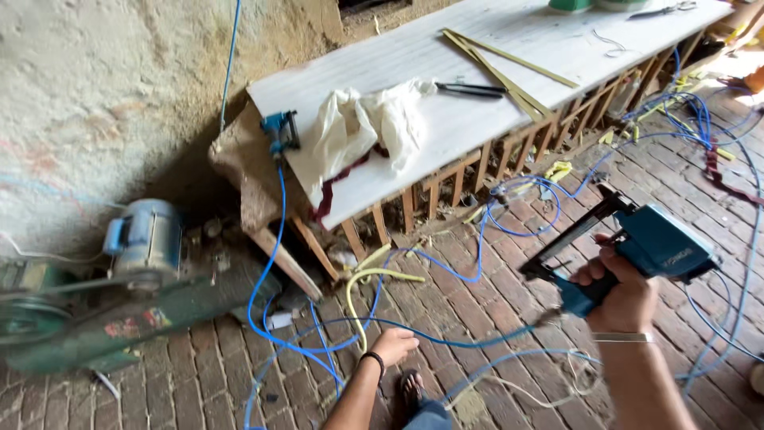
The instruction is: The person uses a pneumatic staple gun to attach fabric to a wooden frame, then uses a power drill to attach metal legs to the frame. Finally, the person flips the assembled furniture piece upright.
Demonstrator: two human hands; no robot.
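While the right hand (625, 299) fingers clasp a blue nail gun (637, 251), left hand (392, 345) lowered, fingers curled over blue hose (446, 341).

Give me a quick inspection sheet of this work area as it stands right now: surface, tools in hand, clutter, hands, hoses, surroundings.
Surface: long white board bench on a wooden slat frame, over a red brick floor.
Job's things: blue pneumatic nail gun held in the right hand; thin blue air hose beside the left hand.
Clutter: crumpled white cloth, thin yellow wooden strips, second small blue nailer at the bench end, dark pliers.
Hands: right shut on the nail gun; left low over the floor, whether it grips the hose cannot be told.
Cables: blue hoses looped all over the floor, one yellow hose.
Surroundings: rough plaster wall, green belt-driven motor unit.
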